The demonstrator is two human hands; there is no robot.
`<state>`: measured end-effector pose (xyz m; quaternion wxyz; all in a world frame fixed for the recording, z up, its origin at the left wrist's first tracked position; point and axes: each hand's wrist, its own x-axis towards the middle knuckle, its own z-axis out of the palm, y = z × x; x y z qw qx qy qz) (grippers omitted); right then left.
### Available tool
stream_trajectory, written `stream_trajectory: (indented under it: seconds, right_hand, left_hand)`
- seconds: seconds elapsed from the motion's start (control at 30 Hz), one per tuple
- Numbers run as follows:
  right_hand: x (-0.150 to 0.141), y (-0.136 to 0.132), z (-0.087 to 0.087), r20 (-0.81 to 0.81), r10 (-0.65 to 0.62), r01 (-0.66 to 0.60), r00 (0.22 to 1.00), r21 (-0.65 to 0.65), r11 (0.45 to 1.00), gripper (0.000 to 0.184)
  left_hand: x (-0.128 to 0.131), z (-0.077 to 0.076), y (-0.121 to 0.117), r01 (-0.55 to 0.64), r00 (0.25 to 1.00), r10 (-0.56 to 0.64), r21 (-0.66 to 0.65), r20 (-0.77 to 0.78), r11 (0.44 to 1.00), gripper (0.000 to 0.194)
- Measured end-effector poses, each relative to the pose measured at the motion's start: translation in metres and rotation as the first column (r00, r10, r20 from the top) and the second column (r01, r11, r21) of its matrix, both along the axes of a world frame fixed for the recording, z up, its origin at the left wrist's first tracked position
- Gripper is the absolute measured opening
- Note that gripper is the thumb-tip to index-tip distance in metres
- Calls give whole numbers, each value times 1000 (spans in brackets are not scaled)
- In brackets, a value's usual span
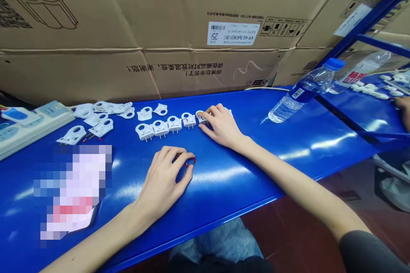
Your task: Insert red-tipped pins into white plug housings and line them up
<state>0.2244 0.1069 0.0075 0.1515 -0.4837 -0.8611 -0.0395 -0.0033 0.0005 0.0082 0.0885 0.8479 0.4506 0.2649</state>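
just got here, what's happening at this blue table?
Someone is handling white plug pieces at the blue table. Their right hand has its fingers at a plug piece near the right end of a row, prongs facing the person. Their left hand is curled around small red parts, mostly hidden by the fingers. More white pieces lie loose beside the power strip on the left.

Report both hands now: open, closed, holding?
Left hand: curled over small red-and-black parts; grip can't be told.
Right hand: fingers at a white plug; grip can't be told.
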Motion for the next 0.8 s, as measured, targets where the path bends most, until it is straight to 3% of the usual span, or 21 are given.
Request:
stream_trajectory:
  seconds: [0.5, 0.8]
  right_hand:
    - [0, -4, 0, -34, 19, -18, 999, 13, 1000, 42]
    - [-31, -26, 3, 23, 180, -181, 983, 64, 981, 47]
  left_hand:
    - [0, -1, -1, 16, 1000, -16, 8, -16, 1000, 23]
    - [1, 1, 0, 42, 999, -42, 28, -1, 999, 19]
